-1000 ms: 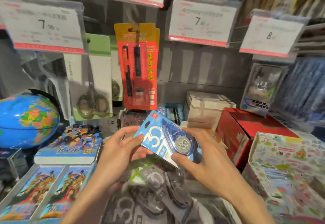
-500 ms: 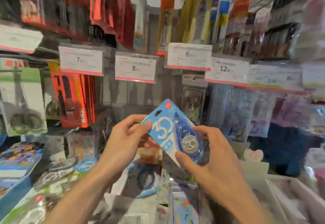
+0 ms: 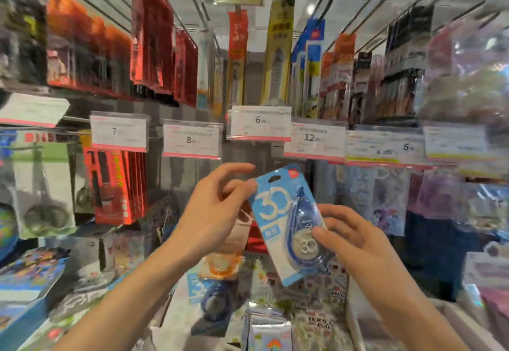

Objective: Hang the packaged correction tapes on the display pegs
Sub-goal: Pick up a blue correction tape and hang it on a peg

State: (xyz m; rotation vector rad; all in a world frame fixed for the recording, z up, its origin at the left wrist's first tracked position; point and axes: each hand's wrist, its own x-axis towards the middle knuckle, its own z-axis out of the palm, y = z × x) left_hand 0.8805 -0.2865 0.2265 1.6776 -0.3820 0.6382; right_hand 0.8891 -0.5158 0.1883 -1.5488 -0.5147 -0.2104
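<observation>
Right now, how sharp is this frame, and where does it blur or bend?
Head view: the correction tape pack and both hands are fairly sharp; the hanging goods at the left and right edges smear with motion blur; the wide-angle lens bows the peg rails outward.

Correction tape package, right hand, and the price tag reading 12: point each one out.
correction tape package [image 3: 271, 210], head view, on the blue card.
right hand [image 3: 355, 243], head view, on its back.
price tag reading 12 [image 3: 314, 138], head view, on its face.
</observation>
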